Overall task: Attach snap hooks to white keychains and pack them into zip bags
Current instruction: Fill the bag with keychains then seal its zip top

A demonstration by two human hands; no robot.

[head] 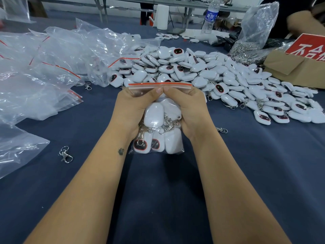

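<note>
With the left hand [135, 106] and right hand [186, 106] both pinching the filled zip bag [159, 136] held upright above the table [88, 173], I'd run the thumbs outward along its red seal, while the water bottle's [210, 16] label stays unreadable and the red sign [307, 47] shows "不合".

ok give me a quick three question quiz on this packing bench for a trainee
1. True or false: both hands pinch the zip bag at its red seal strip.
2. Where does the loose keychain pile lie: A left of the bag, B beyond it and to the right, C inside the cardboard box?
3. What lies on the cloth beside the left forearm?

Key
1. True: left hand and right hand meet there.
2. B
3. A snap hook.
</note>
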